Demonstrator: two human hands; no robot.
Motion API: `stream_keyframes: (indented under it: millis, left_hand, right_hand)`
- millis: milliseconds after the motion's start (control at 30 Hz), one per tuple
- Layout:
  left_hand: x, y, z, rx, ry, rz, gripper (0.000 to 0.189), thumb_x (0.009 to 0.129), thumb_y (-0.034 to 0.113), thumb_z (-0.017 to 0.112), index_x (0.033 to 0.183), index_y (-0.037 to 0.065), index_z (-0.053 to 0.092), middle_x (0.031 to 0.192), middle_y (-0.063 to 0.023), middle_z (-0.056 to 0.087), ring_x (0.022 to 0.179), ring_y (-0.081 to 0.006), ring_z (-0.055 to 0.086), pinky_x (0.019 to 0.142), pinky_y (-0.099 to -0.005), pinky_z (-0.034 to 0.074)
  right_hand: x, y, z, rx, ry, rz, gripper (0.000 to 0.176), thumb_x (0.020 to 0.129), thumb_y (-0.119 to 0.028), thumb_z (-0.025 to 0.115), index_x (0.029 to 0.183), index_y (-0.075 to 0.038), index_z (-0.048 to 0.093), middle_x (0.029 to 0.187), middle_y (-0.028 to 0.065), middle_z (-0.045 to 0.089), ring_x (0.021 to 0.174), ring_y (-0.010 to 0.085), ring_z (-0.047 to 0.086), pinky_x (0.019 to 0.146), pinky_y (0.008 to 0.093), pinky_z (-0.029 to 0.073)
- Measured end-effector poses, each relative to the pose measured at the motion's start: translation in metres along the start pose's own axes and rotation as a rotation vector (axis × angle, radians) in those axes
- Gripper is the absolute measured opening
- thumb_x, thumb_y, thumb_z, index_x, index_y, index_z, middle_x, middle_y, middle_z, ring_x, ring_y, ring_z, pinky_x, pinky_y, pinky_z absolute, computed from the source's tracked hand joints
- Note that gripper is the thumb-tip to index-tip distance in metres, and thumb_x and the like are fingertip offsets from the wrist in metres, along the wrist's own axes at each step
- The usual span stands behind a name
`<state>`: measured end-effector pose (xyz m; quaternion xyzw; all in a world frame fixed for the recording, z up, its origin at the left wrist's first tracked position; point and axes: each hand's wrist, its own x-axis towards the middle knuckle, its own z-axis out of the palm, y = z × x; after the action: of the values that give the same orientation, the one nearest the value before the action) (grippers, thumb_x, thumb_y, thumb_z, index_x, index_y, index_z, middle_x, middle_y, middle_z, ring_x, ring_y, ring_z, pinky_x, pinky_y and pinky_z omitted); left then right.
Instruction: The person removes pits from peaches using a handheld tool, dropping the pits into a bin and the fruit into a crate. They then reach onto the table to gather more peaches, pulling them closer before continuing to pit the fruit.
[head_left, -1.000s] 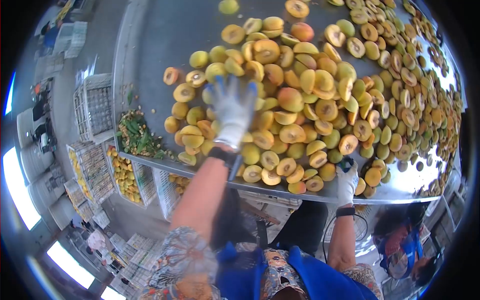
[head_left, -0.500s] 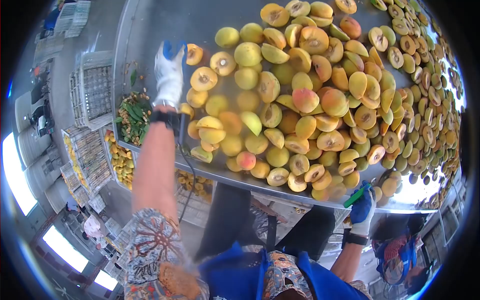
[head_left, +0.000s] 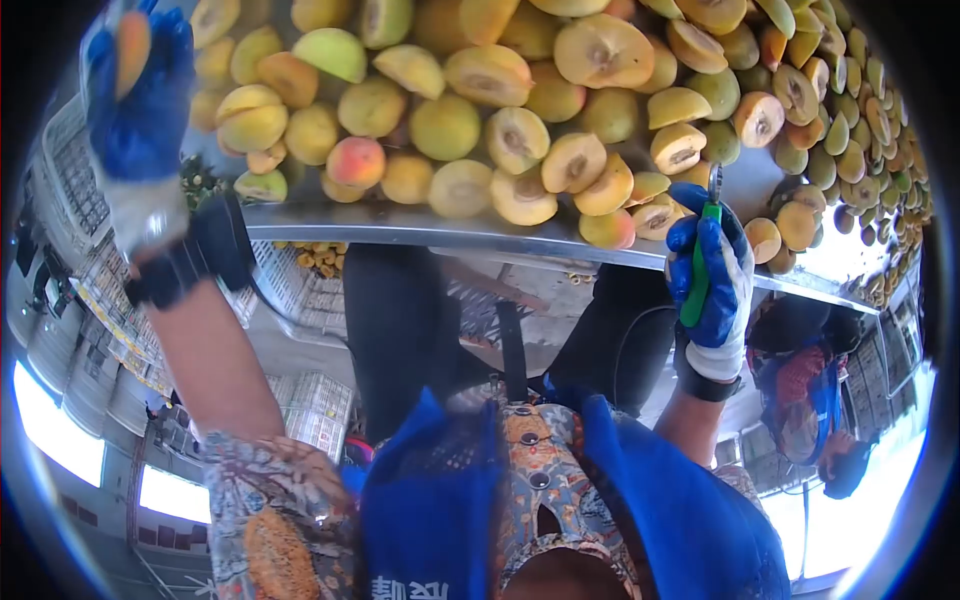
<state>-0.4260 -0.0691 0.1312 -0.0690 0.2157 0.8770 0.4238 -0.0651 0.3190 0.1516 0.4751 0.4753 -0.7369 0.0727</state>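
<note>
At the upper left, my left hand (head_left: 145,95), in a blue-and-white glove, turns its palm towards me and holds an orange-yellow peach piece (head_left: 132,52) in its fingers. On the right, my right hand (head_left: 728,270), gloved alike, is wrapped round the green handle (head_left: 696,280) of a pitting tool with a small metal loop (head_left: 716,180) pointing up. It is over the table's front edge. Peach halves (head_left: 490,75) and whole-looking peaches (head_left: 444,127) lie heaped between and beyond my hands, some cut face up with brown pits or hollows.
The metal table's raised edge (head_left: 450,234) runs in front of my body. Below it on the left are pale plastic crates (head_left: 315,405) and more yellow fruit (head_left: 318,256). Another person (head_left: 800,400) is at the right. More fruit halves (head_left: 850,160) spread along the far right.
My view has shifted, bringing the table edge higher. My left hand has turned palm-up and now holds a peach piece. My right hand keeps the green tool, now pointing up.
</note>
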Motion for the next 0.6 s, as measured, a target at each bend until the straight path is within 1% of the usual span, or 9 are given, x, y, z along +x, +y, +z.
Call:
stream_keyframes:
  millis: [133,233,333,367,433,467,500,533,600]
  left_hand:
    - [-0.012,-0.094,0.011,-0.261,0.033,0.095,0.064,0.092,0.022,0.061,0.142,-0.011,0.037,0.147,-0.022,0.042,0.136,-0.036,0.04,0.117,-0.0515,0.029]
    - [0.002,-0.15,0.027,-0.36,0.064,0.069,0.058,0.094,0.018,0.059,0.142,-0.008,0.039,0.146,-0.0194,0.044,0.136,-0.0328,0.041,0.116,-0.0458,0.032]
    - [0.02,-0.186,0.039,1.059,0.329,0.378,0.054,0.099,0.01,0.048,0.147,-0.006,0.03,0.154,-0.0205,0.032,0.144,-0.0342,0.029,0.119,-0.0472,0.025]
    - [0.021,-0.19,0.04,1.395,0.376,0.447,0.053,0.1,0.008,0.044,0.148,-0.006,0.029,0.156,-0.0206,0.029,0.146,-0.0347,0.025,0.12,-0.0475,0.023]
    - [0.014,-0.191,0.033,1.663,0.261,0.417,0.05,0.102,0.01,0.041,0.148,-0.006,0.028,0.157,-0.0203,0.026,0.147,-0.0356,0.02,0.121,-0.0474,0.021]
    - [0.014,-0.194,0.03,1.43,0.263,0.444,0.052,0.102,0.012,0.042,0.149,-0.005,0.027,0.158,-0.0198,0.025,0.148,-0.0358,0.019,0.121,-0.0477,0.022]
    - [0.016,-0.2,0.032,0.715,0.215,0.424,0.054,0.102,0.013,0.043,0.15,-0.003,0.026,0.158,-0.0193,0.025,0.148,-0.0361,0.017,0.121,-0.0481,0.022]
    - [0.016,-0.205,0.034,0.324,0.16,0.42,0.055,0.102,0.015,0.044,0.151,-0.002,0.025,0.158,-0.0188,0.024,0.149,-0.0363,0.016,0.121,-0.0484,0.022]
    - [0.009,-0.213,0.033,0.027,0.03,0.378,0.059,0.101,0.019,0.046,0.152,0.0,0.023,0.159,-0.0171,0.024,0.149,-0.0359,0.014,0.12,-0.0482,0.023]
  right_hand:
    - [0.008,0.013,-0.007,0.084,-0.09,0.047,0.042,0.098,-0.025,0.057,0.125,0.007,0.057,0.085,0.0094,0.065,0.053,0.0082,0.051,0.046,0.0197,0.038]
    - [0.014,0.02,0.003,0.078,-0.08,0.054,0.045,0.099,-0.026,0.055,0.129,0.007,0.053,0.086,0.0105,0.066,0.052,0.0105,0.053,0.046,0.0208,0.041]
    - [0.033,0.033,-0.001,0.145,-0.105,0.029,0.047,0.099,-0.027,0.053,0.132,0.008,0.05,0.083,0.0118,0.066,0.05,0.0122,0.055,0.045,0.0222,0.042]
    - [0.031,0.039,0.0,0.223,-0.156,0.01,0.048,0.099,-0.026,0.054,0.132,0.008,0.05,0.081,0.0121,0.066,0.05,0.0122,0.055,0.045,0.0221,0.042]
    - [0.031,0.043,-0.001,0.251,-0.234,0.0,0.054,0.094,-0.027,0.059,0.132,0.01,0.049,0.073,0.0127,0.065,0.049,0.0118,0.055,0.044,0.021,0.04]
    - [0.029,0.037,0.001,0.254,-0.215,0.059,0.062,0.087,-0.031,0.065,0.128,0.012,0.052,0.069,0.012,0.064,0.048,0.0122,0.055,0.043,0.0213,0.038]
    - [0.03,0.047,0.0,0.194,-0.22,-0.061,0.06,0.091,-0.033,0.062,0.124,0.016,0.05,0.061,0.0093,0.058,0.04,0.0105,0.047,0.036,0.0213,0.032]
    - [0.03,0.055,-0.002,0.171,-0.211,-0.137,0.058,0.093,-0.033,0.06,0.12,0.017,0.05,0.057,0.0079,0.054,0.036,0.0096,0.043,0.033,0.0213,0.029]
    - [0.031,0.069,-0.006,0.133,-0.187,-0.295,0.053,0.096,-0.033,0.058,0.114,0.017,0.05,0.054,0.0059,0.051,0.033,0.0085,0.039,0.031,0.0207,0.026]
